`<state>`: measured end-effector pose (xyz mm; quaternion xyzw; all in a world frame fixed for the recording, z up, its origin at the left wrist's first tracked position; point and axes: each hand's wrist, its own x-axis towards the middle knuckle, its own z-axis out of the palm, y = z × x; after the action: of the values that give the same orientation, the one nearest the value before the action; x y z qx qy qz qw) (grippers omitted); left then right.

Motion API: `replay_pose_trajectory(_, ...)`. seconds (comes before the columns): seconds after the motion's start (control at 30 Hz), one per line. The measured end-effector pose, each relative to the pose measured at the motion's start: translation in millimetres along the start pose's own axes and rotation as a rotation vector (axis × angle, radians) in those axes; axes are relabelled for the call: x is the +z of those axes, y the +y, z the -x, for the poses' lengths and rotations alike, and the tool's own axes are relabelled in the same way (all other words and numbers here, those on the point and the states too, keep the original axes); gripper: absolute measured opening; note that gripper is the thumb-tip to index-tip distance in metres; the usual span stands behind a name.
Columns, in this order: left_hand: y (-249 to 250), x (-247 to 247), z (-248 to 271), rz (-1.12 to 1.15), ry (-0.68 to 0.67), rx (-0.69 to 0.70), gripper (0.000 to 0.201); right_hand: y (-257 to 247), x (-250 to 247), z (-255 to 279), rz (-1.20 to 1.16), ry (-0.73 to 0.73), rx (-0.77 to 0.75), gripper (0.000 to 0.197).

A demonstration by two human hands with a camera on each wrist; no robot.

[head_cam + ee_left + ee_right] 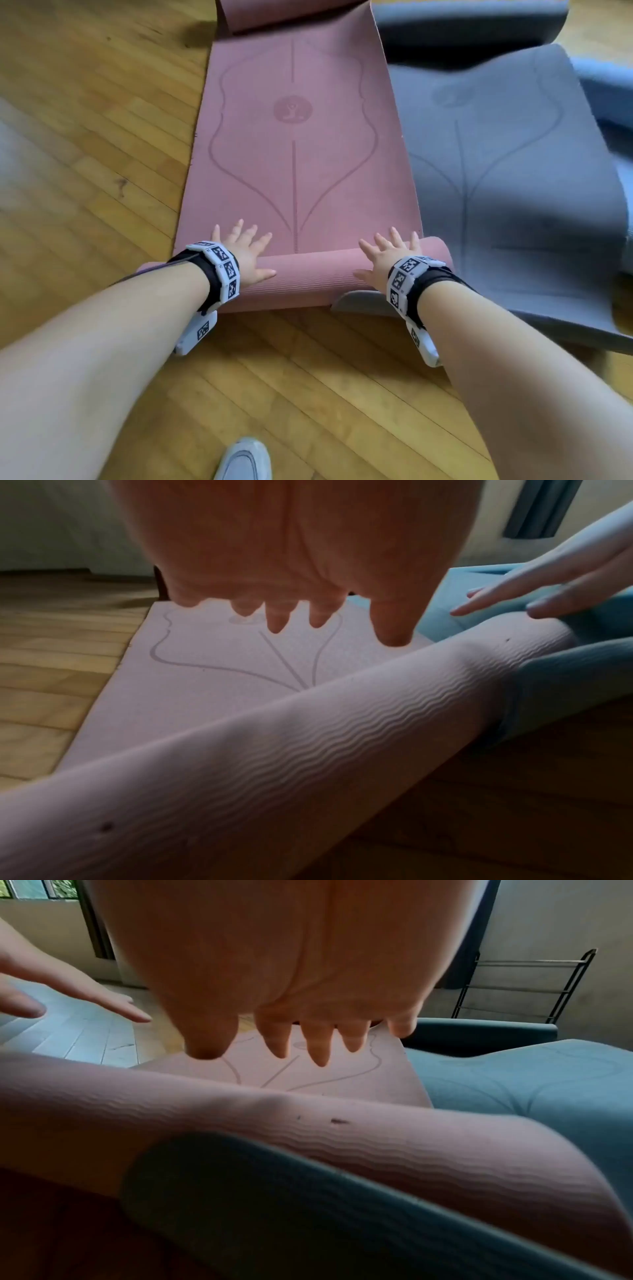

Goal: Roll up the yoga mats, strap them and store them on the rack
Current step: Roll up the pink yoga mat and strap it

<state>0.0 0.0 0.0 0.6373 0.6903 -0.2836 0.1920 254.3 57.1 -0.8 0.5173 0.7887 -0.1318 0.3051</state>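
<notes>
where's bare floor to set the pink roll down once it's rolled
Bare wooden floor lies left of the pink yoga mat, and more in front of its rolled end around the grey shoe. The right is crowded: the grey yoga mat touches the pink one.

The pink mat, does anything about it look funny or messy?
Yes. The pink mat overlaps the grey mat beside it, and a grey corner pokes out from under the rolled part, near the right hand. The roll also has small dark specks. The left hand lies flat on the roll.
</notes>
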Motion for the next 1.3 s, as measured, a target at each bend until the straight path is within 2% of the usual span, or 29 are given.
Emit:
replay_pose_trajectory(0.13, 8.0, 24.7, -20.8, -0.029, -0.043, -0.022, 0.08, -11.9, 35.5, -15.2, -0.019, -0.008, -0.015, 0.067)
replay_pose_trajectory(0.3, 14.6, 41.7, -27.7, -0.04, -0.117, 0.013, 0.077, -15.2, 63.2, -12.1, -0.072, 0.027, 0.022, 0.065)
replay_pose_trajectory(0.53, 28.5, 20.9, -12.3, -0.126, -0.099, 0.11, 0.073, -20.8, 62.1, -0.7, -0.102, 0.022, 0.088, 0.059)
replay_pose_trajectory(0.7, 18.0, -13.8, 33.4, -0.064, -0.005, 0.182, 0.067, -32.4, 65.7, 20.9, -0.042, 0.05, 0.098, 0.056)
replay_pose_trajectory(0.8, 3.4, -20.2, 61.5, 0.002, 0.051, 0.146, 0.067, -43.2, 66.9, 45.0, -0.015, 0.034, 0.07, 0.056)
replay_pose_trajectory(0.9, -5.3, -11.0, 96.6, 0.048, 0.166, 0.08, 0.068, -42.1, 59.9, 78.3, -0.014, 0.109, 0.026, 0.055)
replay_pose_trajectory(1.0, -1.0, 2.7, 142.2, 0.109, 0.139, 0.057, 0.07, -32.5, 43.0, 116.2, 0.031, 0.175, -0.004, 0.058)
replay_pose_trajectory(1.13, -16.4, 10.8, 202.7, 0.136, 0.159, 0.106, 0.068, -22.0, 16.4, 155.5, 0.116, 0.281, 0.003, 0.056)
replay_pose_trajectory(1.2, -37.1, 19.2, 225.0, 0.135, 0.194, 0.054, 0.069, -26.3, 9.8, 173.8, 0.112, 0.291, 0.0, 0.056)
replay_pose_trajectory(1.3, -64.4, 39.5, 235.3, 0.134, 0.205, -0.104, 0.076, -34.7, 10.2, 200.1, 0.112, 0.307, -0.02, 0.056)
